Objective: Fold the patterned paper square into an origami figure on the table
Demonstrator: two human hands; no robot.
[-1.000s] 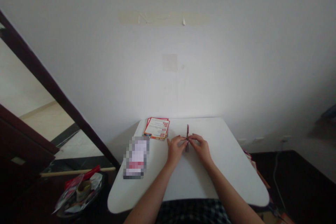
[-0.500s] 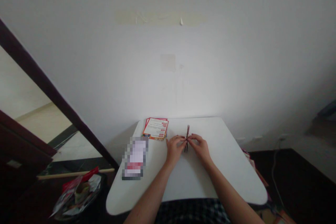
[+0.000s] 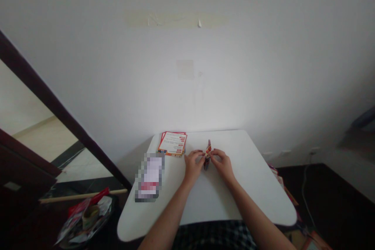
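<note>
A small folded printed card (image 3: 208, 155) stands on edge on the white table (image 3: 211, 201), showing red and yellow print at its top. My left hand (image 3: 193, 165) and my right hand (image 3: 222, 165) close on it from either side, their fingertips pressing its middle. Its lower end seems to rest near the tabletop. To the left of my left hand lies a stack of red-bordered printed cards (image 3: 172, 143), apart from both hands. A pixelated flat packet (image 3: 149, 177) lies further left and nearer me.
The table's far side meets a white wall. Below the table's left edge stands a dark bin (image 3: 88, 218) holding plastic wrappers and a tape roll, with a wooden stick (image 3: 83, 195) above it. A cable (image 3: 306, 191) runs along the floor on the right.
The folded card has turned or spread, so its printed red and yellow face now shows instead of a thin edge. Both hands stay around it, and the whole view has shifted slightly.
</note>
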